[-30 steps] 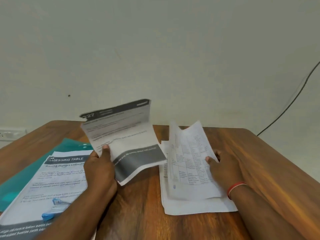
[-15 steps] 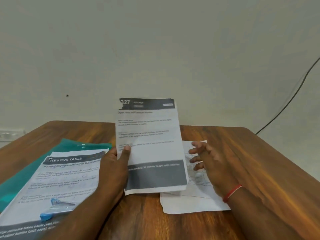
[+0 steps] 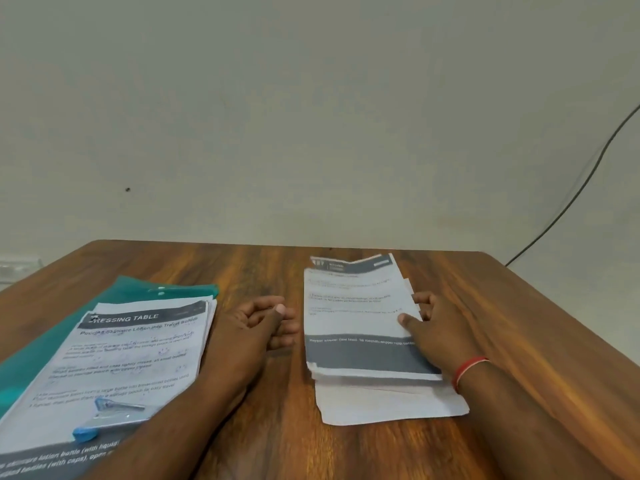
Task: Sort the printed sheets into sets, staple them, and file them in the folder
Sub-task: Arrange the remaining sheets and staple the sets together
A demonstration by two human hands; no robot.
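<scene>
Lying on a wooden table (image 3: 277, 427), two lots of printed sheets, well apart.

Item 1: right stack (image 3: 381, 403), loosely squared, lower sheets jutting toward the near edge. Its top sheet (image 3: 356, 320) has a dark header and a grey band low down.

Item 2: right hand (image 3: 440, 330), red thread (image 3: 467, 370) at the wrist. The thumb (image 3: 405, 320) rests on the top sheet, and the fingers lie against the stack's right edge. Whether they pinch the paper cannot be told.

Item 3: left hand (image 3: 256, 323), between the two stacks, touching neither. Its fingers are loosely curled, with nothing in them.

Item 4: left stack (image 3: 138, 348), headed "DRESSING TABLE", lying on a teal folder (image 3: 145, 289) that shows at its far and left sides.

Item 5: blue stapler (image 3: 107, 417), on the near part of the left stack.

Item 6: dark cable (image 3: 571, 199) on the wall, far right; wall socket (image 3: 17, 268), far left.
</scene>
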